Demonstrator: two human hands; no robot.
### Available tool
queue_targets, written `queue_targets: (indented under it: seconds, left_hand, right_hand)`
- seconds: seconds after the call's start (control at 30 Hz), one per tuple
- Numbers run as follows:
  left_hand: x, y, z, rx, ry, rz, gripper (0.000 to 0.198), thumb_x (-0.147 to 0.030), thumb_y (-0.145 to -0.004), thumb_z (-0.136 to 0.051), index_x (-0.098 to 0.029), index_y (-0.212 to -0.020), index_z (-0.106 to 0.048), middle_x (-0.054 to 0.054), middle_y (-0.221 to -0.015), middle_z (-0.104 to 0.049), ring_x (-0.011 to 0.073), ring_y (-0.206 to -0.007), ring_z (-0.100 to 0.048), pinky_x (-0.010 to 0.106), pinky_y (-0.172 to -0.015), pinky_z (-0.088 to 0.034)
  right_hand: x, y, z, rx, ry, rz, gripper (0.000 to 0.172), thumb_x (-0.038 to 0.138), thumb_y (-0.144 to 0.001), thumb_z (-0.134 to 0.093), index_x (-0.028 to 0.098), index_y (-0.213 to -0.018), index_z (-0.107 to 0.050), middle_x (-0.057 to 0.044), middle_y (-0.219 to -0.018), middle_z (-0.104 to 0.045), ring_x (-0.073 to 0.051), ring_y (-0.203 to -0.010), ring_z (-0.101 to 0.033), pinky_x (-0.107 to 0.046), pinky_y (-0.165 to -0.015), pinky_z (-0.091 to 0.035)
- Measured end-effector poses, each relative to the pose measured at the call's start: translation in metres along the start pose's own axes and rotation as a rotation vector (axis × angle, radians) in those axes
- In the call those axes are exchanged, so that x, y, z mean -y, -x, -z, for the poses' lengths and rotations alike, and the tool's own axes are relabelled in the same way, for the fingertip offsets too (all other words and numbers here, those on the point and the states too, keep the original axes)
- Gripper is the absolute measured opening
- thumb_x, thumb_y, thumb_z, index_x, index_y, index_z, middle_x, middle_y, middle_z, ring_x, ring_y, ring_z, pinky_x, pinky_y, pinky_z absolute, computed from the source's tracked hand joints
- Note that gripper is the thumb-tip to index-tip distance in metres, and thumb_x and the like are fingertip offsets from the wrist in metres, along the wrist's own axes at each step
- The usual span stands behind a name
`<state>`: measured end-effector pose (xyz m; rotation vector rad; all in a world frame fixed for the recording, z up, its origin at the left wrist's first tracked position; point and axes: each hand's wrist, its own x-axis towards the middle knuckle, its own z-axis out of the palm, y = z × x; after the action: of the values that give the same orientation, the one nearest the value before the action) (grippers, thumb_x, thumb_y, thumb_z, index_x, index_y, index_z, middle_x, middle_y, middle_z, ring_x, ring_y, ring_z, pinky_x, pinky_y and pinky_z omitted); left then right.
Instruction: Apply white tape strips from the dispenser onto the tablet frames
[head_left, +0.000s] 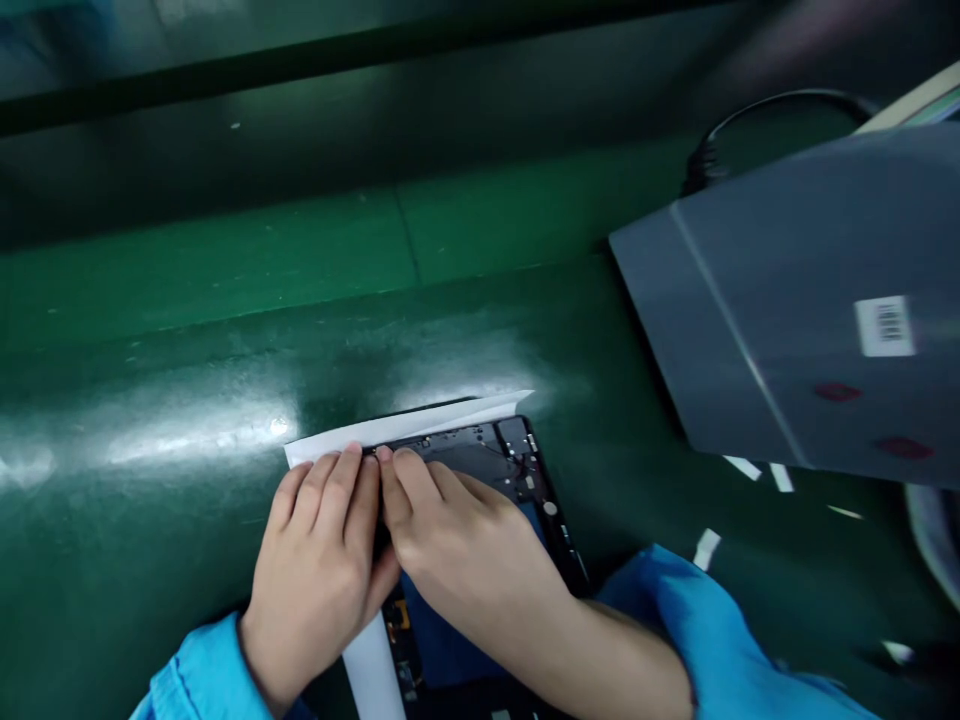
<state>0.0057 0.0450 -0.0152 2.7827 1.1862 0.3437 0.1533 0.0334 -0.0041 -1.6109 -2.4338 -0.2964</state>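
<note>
An opened tablet [521, 455] with a black frame, small electronic parts and a blue panel [446, 640] inside lies in front of me. White paper-like strips [450, 413] stick out along its far edge and its left side. My left hand [322, 560] is closed over the tablet's far left corner, fingers side by side. Close against it, my right hand [457, 540] reaches across the tablet, its bent fingertips pressed at the inner far edge. Whatever small part lies under the right fingertips is hidden.
A large grey box-like unit [765, 320] with a barcode label stands at the right, a black cable [701, 165] behind it. Several white scraps [706, 549] lie on the green work surface [187, 520] near it. A raised ledge [300, 260] runs along the back.
</note>
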Motion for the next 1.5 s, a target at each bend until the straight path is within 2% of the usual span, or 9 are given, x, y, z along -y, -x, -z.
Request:
queue_targets:
  seconds: [0.17, 0.27, 0.43, 0.57, 0.7, 0.9, 1.13, 1.33, 1.5]
  left_hand:
    - [0.003, 0.001, -0.001, 0.017, 0.016, -0.009, 0.051, -0.037, -0.097, -0.036, -0.006, -0.134, -0.05, 0.019, -0.127, -0.059, 0.0307, -0.118, -0.052, 0.047, -0.1, -0.042]
    - [0.003, 0.002, -0.001, 0.018, 0.01, -0.014, 0.055, -0.043, -0.096, -0.04, -0.005, -0.134, -0.049, 0.02, -0.129, -0.057, 0.0325, -0.118, -0.052, 0.048, -0.1, -0.043]
    - [0.001, 0.003, 0.001, 0.054, -0.037, -0.017, 0.053, -0.042, -0.09, -0.055, -0.011, -0.133, -0.051, 0.022, -0.135, -0.051, 0.0365, -0.121, -0.05, 0.053, -0.097, -0.045]
    - [0.004, 0.004, 0.003, 0.061, -0.051, -0.065, 0.049, -0.04, -0.089, -0.057, -0.014, -0.131, -0.053, 0.023, -0.138, -0.048, 0.0375, -0.122, -0.05, 0.053, -0.096, -0.047]
    - [0.013, 0.004, 0.002, 0.035, -0.092, -0.102, 0.049, -0.041, -0.091, -0.053, -0.014, -0.132, -0.052, 0.024, -0.139, -0.046, 0.0398, -0.12, -0.051, 0.055, -0.094, -0.048]
    - [0.022, -0.004, 0.001, -0.033, -0.135, -0.16, 0.046, -0.04, -0.093, -0.05, -0.015, -0.131, -0.052, 0.024, -0.136, -0.048, 0.0402, -0.112, -0.056, 0.055, -0.086, -0.051]
    - [0.02, 0.0, 0.003, -0.022, -0.116, -0.114, 0.046, -0.039, -0.092, -0.05, -0.016, -0.132, -0.051, 0.023, -0.139, -0.045, 0.0407, -0.115, -0.054, 0.056, -0.09, -0.049]
    - [0.023, -0.003, 0.002, -0.044, -0.088, -0.12, 0.047, -0.039, -0.092, -0.05, -0.018, -0.135, -0.05, 0.022, -0.139, -0.044, 0.0419, -0.115, -0.054, 0.057, -0.089, -0.05]
    - [0.012, 0.004, 0.008, -0.043, -0.118, -0.096, 0.046, -0.035, -0.092, -0.054, -0.013, -0.131, -0.05, 0.024, -0.138, -0.045, 0.0406, -0.119, -0.051, 0.057, -0.093, -0.048]
  right_hand:
    - [0.004, 0.002, -0.001, 0.058, 0.055, 0.033, 0.032, -0.002, -0.076, -0.043, 0.002, -0.092, -0.069, -0.013, -0.078, -0.061, -0.019, -0.061, -0.056, -0.029, -0.051, -0.046]
    - [0.001, 0.008, -0.003, 0.1, 0.079, 0.069, 0.039, 0.001, -0.076, -0.043, -0.003, -0.108, -0.066, -0.018, -0.094, -0.065, -0.022, -0.067, -0.058, -0.034, -0.055, -0.051]
    - [-0.016, 0.046, 0.016, 0.087, -0.173, 0.112, 0.032, 0.014, -0.086, -0.051, 0.008, -0.114, -0.065, -0.012, -0.118, -0.066, -0.027, -0.097, -0.06, -0.042, -0.084, -0.054]
    - [-0.053, 0.106, 0.038, -0.09, -0.347, -0.069, 0.024, 0.014, -0.088, -0.056, 0.02, -0.109, -0.066, -0.008, -0.111, -0.069, -0.022, -0.1, -0.063, -0.037, -0.085, -0.053]
    - [-0.107, 0.148, 0.034, -0.344, 0.072, -0.413, 0.041, 0.015, -0.083, -0.066, 0.025, -0.123, -0.058, -0.009, -0.106, -0.068, -0.026, -0.093, -0.065, -0.041, -0.076, -0.054]
    - [-0.169, 0.16, 0.014, -0.486, 0.273, -0.454, 0.037, 0.018, -0.082, -0.069, 0.021, -0.116, -0.056, -0.011, -0.103, -0.066, -0.025, -0.091, -0.065, -0.039, -0.075, -0.055]
    - [-0.18, 0.173, 0.018, -0.54, 0.222, -0.48, 0.04, 0.019, -0.081, -0.07, 0.02, -0.118, -0.056, -0.012, -0.105, -0.067, -0.027, -0.094, -0.065, -0.041, -0.076, -0.055]
    - [-0.191, 0.175, 0.021, -0.567, 0.201, -0.464, 0.017, 0.011, -0.084, -0.064, 0.023, -0.095, -0.062, -0.005, -0.091, -0.07, -0.02, -0.082, -0.067, -0.033, -0.07, -0.056]
    - [-0.162, 0.184, 0.043, -0.685, 0.105, -0.51, 0.021, 0.01, -0.078, -0.071, 0.023, -0.093, -0.064, -0.004, -0.083, -0.069, -0.022, -0.073, -0.066, -0.036, -0.064, -0.054]
